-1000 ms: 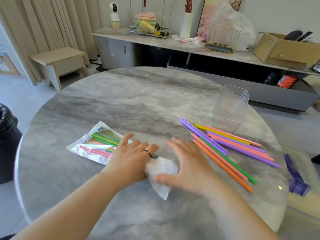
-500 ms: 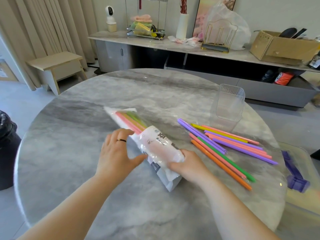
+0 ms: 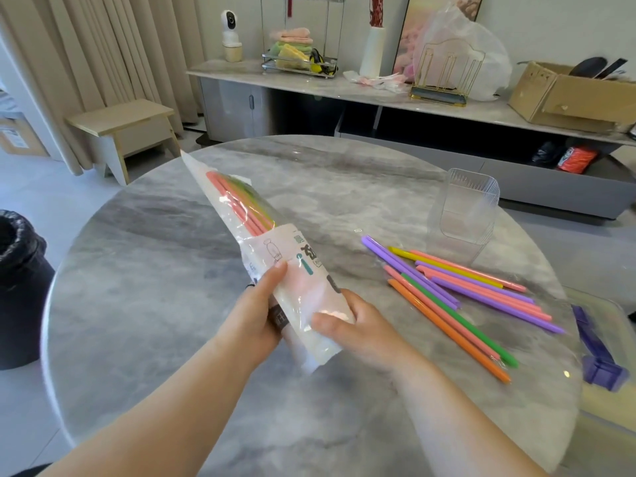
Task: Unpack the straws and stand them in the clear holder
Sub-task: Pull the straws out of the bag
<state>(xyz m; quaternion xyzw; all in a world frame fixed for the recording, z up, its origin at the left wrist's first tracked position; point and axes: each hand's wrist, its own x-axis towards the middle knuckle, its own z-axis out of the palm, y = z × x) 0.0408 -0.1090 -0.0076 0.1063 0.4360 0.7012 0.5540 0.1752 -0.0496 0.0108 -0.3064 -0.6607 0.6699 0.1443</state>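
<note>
Left hand [image 3: 254,311]: thumb pressed on the front of the straw packet [image 3: 299,287], fingers curled behind it. Right hand [image 3: 351,325]: wrapped round the packet's near end, thumb on top. Both grip firmly. Packet is held clear of the marble table [image 3: 172,270], tilted, far end pointing up and away to my left. Pink and green straws [image 3: 241,204] are visible through its clear upper part. To my right, loose straws [image 3: 457,290] lie flat on the table in a fanned pile: purple, pink, yellow, green, orange. The clear holder [image 3: 464,215] stands upright just beyond them. Black bin [image 3: 17,287] on the floor, far left.
</note>
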